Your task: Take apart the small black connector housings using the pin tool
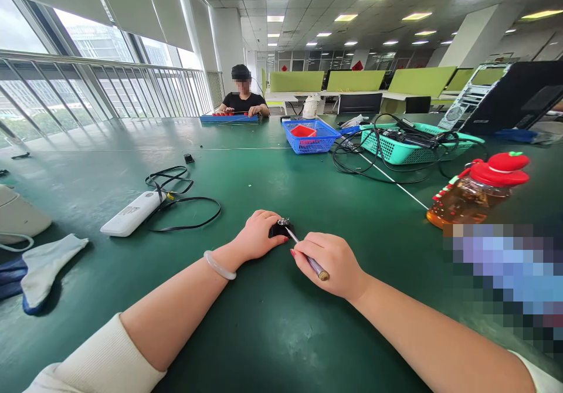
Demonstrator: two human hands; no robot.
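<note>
At the middle of the green table (281, 322), my left hand (257, 234) is closed around the side of a small black block (277, 229) with silvery bits on its top. My fingers hide part of the block, and I cannot make out its kind. From the right, my right hand (329, 261) grips a slim pen-like metal tool (316, 268) between thumb and fingers. The tool slants, with its thin tip up at the silvery top of the block and its blunt brownish end toward me. Whether the tip touches the block I cannot tell.
Left lie a white power bank (132, 214) with a black cable (193, 224) and a glove (50, 270). Ahead stand a blue basket (310, 138) and a teal basket (396, 152) of cables. A red-lidded bottle (479, 190) stands right. A person (241, 100) sits opposite.
</note>
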